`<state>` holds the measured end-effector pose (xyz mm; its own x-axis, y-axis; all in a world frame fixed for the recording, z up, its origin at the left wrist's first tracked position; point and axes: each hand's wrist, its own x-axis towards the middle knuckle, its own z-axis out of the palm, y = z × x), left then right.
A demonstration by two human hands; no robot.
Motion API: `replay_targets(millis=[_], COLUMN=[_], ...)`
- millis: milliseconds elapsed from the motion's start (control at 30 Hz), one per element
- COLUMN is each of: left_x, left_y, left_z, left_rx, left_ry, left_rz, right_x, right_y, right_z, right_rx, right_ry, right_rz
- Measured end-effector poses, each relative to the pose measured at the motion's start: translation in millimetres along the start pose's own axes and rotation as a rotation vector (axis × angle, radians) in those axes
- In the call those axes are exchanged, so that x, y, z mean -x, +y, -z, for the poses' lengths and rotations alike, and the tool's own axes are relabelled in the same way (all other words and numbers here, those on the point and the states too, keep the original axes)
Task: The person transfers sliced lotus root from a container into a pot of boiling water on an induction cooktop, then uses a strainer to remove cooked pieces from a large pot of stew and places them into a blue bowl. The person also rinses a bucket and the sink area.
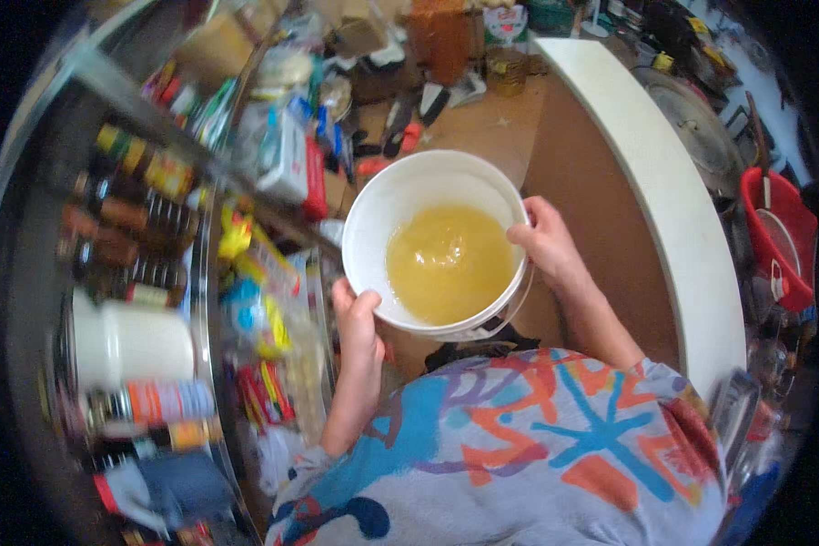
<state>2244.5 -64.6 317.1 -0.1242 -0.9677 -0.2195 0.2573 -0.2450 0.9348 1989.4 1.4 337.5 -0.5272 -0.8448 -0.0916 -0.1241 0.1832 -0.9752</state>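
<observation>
Between my two hands is a white plastic bucket (443,164), held above the floor in front of my body. Yellowish liquid (450,273) lies in its lower part, with bright reflections on the surface. My left hand (360,324) grips the bucket's lower left rim, thumb over the edge. My right hand (546,235) holds the right rim, its thumb at the lip and its fingers outside. The thin bail handle (519,307) hangs down at the bucket's lower right side.
Metal shelves (211,327) with bottles, jars and packets stand close on the left. A long white ledge (662,184) curves along the right, with a red plastic basket (771,232) beyond it. Shoes (433,102) and a large bottle of oil (506,68) stand on the floor ahead.
</observation>
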Motion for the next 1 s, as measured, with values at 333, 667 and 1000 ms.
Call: replay_targets(millis=[333, 667, 1000], left_x=[-234.0, -499.2, -722.9], left_y=[29.3, 44.9, 23.9], left_z=[-153.9, -298.1, -543.3], left_rx=[-0.111, -0.119, -0.217], left_ry=[0.135, -0.112, -0.643], left_rz=[0.059, 0.029, 0.097], right_x=[-301.6, -543.4, -714.3], right_y=[-22.4, -33.2, -41.2], right_z=[14.8, 46.6, 166.5], right_rx=[0.048, -0.042, -0.101], right_ry=[-0.094, 0.087, 0.552], right_rz=[-0.03, -0.053, -0.162])
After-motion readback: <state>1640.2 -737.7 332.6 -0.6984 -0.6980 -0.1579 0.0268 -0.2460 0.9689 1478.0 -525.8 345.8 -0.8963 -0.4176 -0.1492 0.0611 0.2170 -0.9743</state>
